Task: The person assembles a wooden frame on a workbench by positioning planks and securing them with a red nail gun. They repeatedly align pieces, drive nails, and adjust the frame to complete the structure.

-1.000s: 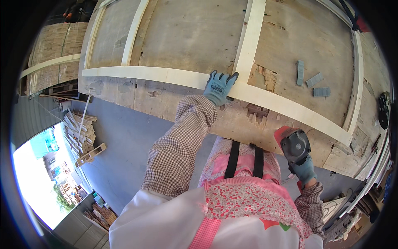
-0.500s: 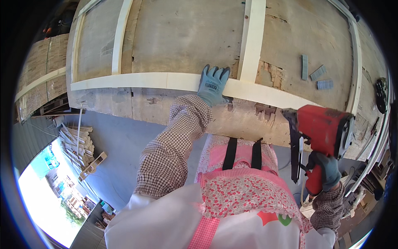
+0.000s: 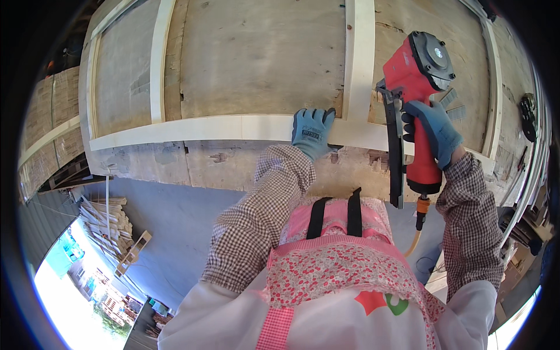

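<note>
My left hand (image 3: 313, 133), in a blue-grey work glove, holds the long pale wooden strip (image 3: 204, 127) along the bench's near side. Its fingers lie across the top toward the far edge, and the thumb is at the near edge. My right hand (image 3: 436, 129), gloved alike, is closed round the handle of a red and black pneumatic nail gun (image 3: 408, 74). The gun's nose is over the strip, just right of where an upright wooden slat (image 3: 359, 64) meets it; whether they touch, I cannot tell. A yellowish air hose (image 3: 413, 244) hangs from the handle.
Under the frame lies a worn plywood bench top (image 3: 262, 64). Grey fastener strips (image 3: 458, 112) lie right of the gun, partly hidden by it. A black tool (image 3: 527, 116) is at the far right. Stacked boards (image 3: 65, 99) and a heap of wood pieces (image 3: 108, 224) are on the left.
My right hand has raised the nail gun from the bench's near right edge, up and left over the frame joint. My left hand stays on the strip near the joint; the view has shifted slightly.
</note>
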`<state>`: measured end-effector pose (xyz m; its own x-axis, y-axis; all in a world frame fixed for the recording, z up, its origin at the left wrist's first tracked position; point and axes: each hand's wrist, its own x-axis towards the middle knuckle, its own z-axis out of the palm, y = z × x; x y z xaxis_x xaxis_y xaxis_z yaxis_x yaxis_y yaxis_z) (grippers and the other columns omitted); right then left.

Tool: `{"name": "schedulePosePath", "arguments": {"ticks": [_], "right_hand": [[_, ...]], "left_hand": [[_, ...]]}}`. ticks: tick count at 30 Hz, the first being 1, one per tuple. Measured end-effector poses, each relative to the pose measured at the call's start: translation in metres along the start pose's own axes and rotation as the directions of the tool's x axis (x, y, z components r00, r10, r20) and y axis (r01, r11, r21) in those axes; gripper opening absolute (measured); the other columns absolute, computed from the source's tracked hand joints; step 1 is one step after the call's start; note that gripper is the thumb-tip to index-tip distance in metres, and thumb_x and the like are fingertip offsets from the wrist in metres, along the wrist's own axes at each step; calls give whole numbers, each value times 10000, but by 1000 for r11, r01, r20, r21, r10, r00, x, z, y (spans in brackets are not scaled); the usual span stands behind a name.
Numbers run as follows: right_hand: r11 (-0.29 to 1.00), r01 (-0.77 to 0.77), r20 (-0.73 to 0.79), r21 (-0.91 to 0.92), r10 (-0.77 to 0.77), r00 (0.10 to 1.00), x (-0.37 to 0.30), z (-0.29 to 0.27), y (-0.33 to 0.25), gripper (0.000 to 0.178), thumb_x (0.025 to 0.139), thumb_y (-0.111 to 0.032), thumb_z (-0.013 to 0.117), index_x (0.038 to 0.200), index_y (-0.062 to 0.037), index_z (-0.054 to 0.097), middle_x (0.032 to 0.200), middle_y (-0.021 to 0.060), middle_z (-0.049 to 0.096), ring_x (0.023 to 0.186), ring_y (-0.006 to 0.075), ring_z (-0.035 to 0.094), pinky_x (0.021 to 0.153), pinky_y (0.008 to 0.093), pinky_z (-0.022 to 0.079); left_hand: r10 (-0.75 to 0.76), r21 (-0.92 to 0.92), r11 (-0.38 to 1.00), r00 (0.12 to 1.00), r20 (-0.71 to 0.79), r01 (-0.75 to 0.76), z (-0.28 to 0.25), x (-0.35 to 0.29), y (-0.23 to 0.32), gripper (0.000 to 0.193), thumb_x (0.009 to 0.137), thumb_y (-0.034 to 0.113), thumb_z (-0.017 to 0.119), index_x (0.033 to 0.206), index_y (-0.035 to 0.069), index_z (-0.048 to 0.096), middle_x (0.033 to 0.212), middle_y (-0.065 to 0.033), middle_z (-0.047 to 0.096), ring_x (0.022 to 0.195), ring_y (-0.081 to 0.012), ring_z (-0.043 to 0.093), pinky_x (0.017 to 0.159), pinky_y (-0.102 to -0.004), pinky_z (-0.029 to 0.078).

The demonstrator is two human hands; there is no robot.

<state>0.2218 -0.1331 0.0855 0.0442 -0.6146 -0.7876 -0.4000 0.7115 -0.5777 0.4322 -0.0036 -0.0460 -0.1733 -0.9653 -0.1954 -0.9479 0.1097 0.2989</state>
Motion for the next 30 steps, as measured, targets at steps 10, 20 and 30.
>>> {"name": "schedulePosePath", "arguments": {"ticks": [10,20,30], "right_hand": [[992,25,61,122,-32,998,21,-1,3,198,703,-178,608,726,15,574,591,85,560,442,179,539,410,298,474],[997,69,-15,31,-69,998,40,-10,-10,312,669,-214,638,826,46,568,676,84,587,547,184,573,498,301,484],[961,124,-94,246,-103,990,84,-26,-92,177,723,-162,583,717,7,530,571,109,537,423,219,523,385,346,466]], "left_hand": [[10,-21,1000,1000,-18,-10,3,1,-2,746,560,503,682,1152,102,473,1047,-81,480,1020,-238,433,905,-425,289],[2,58,998,1000,-20,-1,-10,2,6,838,595,493,661,1243,49,370,1089,-110,464,1073,-277,404,1001,-465,219],[83,2,997,990,-114,-83,9,12,14,489,667,272,607,1086,49,490,955,-84,505,887,-248,482,800,-399,374]]}}
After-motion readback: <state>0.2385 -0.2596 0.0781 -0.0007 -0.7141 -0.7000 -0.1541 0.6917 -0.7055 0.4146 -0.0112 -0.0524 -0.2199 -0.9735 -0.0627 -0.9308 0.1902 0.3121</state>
